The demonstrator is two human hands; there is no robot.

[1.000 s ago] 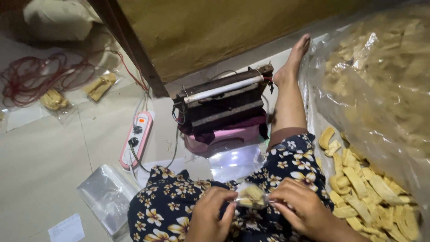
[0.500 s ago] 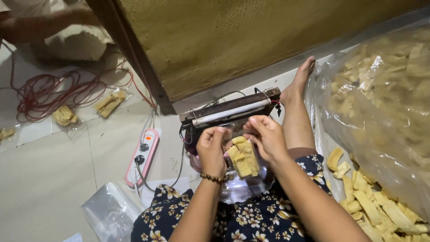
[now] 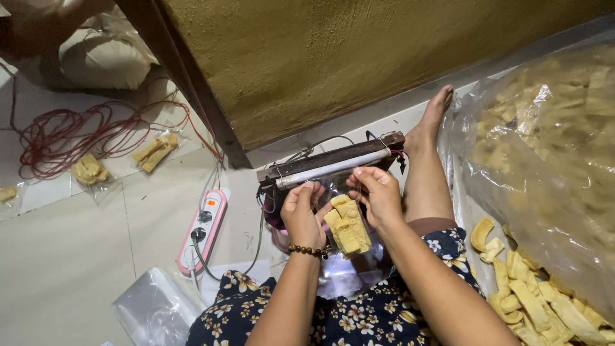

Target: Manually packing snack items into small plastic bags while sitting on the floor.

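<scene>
- Our left hand (image 3: pixel 302 213) and right hand (image 3: pixel 378 195) are both pinched shut on the top edge of a small clear bag of yellow chips (image 3: pixel 346 225) — one at each corner.
- We hold the bag's mouth right at the sealing bar of the heat sealer (image 3: pixel 330 165), above our lap.
- A white power strip (image 3: pixel 203 229) lies to the left — a heap of loose chips (image 3: pixel 532 298) sits to the right, beneath a big plastic sack (image 3: pixel 551 141).

Single head-worn view, steeply downward and close over the lap, toward floor (image 3: pixel 64 269) and wall (image 3: pixel 359 57).
</scene>
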